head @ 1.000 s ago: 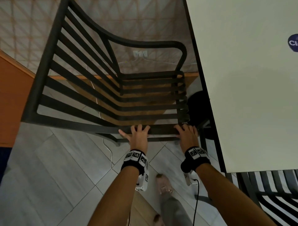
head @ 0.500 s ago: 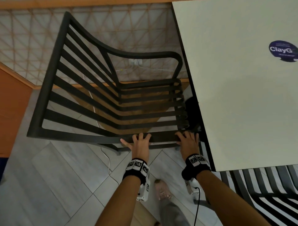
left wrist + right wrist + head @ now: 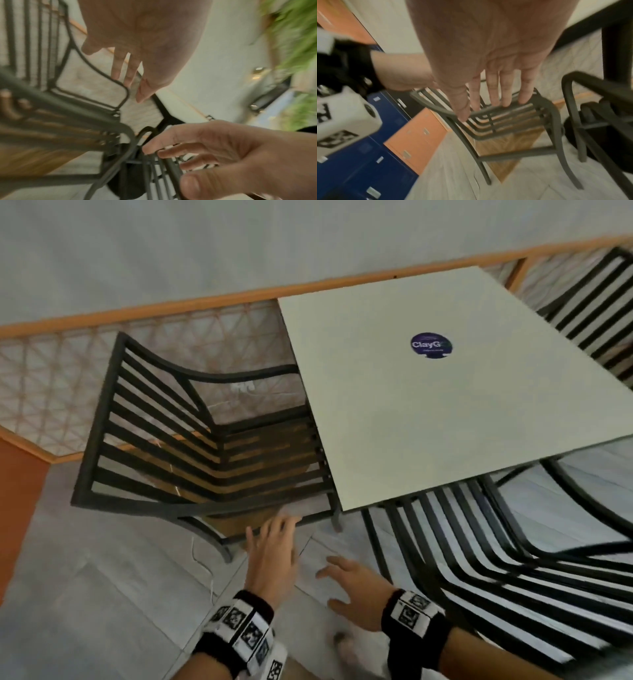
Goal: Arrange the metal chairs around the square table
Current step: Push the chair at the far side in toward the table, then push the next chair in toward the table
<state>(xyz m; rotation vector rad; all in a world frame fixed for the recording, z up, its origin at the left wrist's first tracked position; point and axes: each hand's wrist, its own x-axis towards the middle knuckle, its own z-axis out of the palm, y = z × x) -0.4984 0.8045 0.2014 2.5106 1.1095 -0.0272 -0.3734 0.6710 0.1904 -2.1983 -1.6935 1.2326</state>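
Now my left hand (image 3: 272, 553) and right hand (image 3: 356, 585) hang released, fingers spread, grasping nothing. The dark slatted metal chair (image 3: 191, 446) sits tucked against the pale square table (image 3: 445, 419), its left side.

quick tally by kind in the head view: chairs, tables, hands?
Metal chairs: 3 (left of table, near side, far right)
Square table: 1
Hands: 2 (left hand, right hand), both empty
Total: 6
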